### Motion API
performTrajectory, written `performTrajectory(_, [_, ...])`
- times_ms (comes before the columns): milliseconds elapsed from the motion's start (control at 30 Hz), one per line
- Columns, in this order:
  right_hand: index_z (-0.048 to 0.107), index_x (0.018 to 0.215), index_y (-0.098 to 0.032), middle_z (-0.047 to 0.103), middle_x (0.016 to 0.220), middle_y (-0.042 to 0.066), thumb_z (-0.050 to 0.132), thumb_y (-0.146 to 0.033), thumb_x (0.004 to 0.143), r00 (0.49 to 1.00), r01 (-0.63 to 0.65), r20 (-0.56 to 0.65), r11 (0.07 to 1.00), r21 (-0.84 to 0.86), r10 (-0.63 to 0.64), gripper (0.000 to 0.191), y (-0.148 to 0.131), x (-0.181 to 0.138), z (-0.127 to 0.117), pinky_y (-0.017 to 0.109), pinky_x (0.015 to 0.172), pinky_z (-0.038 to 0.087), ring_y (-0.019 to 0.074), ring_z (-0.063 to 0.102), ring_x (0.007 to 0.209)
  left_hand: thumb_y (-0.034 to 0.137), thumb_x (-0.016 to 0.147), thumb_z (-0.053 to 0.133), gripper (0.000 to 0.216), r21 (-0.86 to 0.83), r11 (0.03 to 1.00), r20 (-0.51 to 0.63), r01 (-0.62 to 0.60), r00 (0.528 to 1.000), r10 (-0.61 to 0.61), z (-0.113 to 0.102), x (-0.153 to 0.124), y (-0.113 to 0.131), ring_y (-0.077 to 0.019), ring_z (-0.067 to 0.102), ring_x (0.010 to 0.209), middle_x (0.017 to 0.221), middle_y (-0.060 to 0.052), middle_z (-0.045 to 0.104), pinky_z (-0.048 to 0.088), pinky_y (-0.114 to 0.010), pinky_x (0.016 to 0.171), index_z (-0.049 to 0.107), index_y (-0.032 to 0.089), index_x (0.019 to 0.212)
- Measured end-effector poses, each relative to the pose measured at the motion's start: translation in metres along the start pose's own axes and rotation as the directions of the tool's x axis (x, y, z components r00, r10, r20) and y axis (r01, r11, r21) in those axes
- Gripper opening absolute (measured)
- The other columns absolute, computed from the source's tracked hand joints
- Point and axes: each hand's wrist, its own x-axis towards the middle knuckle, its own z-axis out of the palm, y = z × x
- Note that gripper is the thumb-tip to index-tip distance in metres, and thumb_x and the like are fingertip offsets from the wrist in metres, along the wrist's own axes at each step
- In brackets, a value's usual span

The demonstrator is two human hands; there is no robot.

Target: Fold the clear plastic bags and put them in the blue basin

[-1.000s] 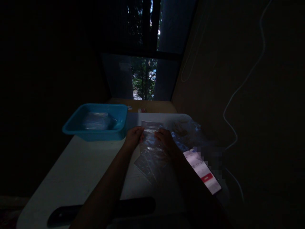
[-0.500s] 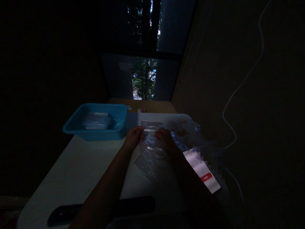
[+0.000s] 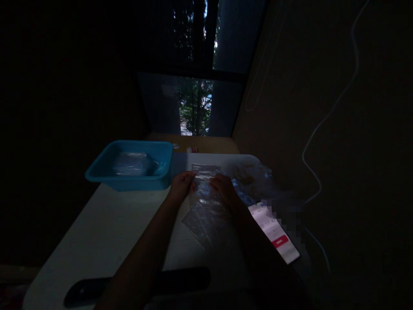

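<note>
Between my two hands is a clear plastic bag (image 3: 204,175), its top part held flat over the table. My left hand (image 3: 182,182) pinches the left edge, thumb and fingers closed on it. On the opposite edge my right hand (image 3: 222,185) grips the same bag. More clear plastic bags (image 3: 198,224) lie loosely beneath, spread toward me on the table; where one ends and another begins is hard to make out. Dim light hides the fingertips in part.
A blue basin (image 3: 142,185) holding packed clear plastic (image 3: 130,163) stands at the table's (image 3: 129,219) back left. Crumpled plastic (image 3: 248,176) lies right of my hands. A lit phone (image 3: 274,232) rests beside my right forearm. A dark long object (image 3: 183,279) lies at the front edge.
Almost nothing differs. Both hands keep their hold on the bag in the same place, and the view has shifted very slightly.
</note>
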Motion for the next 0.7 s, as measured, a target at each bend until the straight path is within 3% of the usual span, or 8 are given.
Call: performTrajectory(700, [0.044,0.047,-0.018,0.042,0.043,-0.004,0.048,-0.036,0.068,0.999,-0.006,-0.041,0.999,-0.035,0.004,0.028,-0.0043,-0.0022,0.0005,0.021,0.045,0.029,0.0077,0.039,0.044,0.042,0.061,0.062,0.028,-0.01,1.0,0.012,0.012,1.0,-0.012,-0.0003,-0.0007,-0.0018,-0.0053,0.037,0.03,0.037,0.006,0.047,0.027,-0.018,0.035,0.053,0.015,0.06])
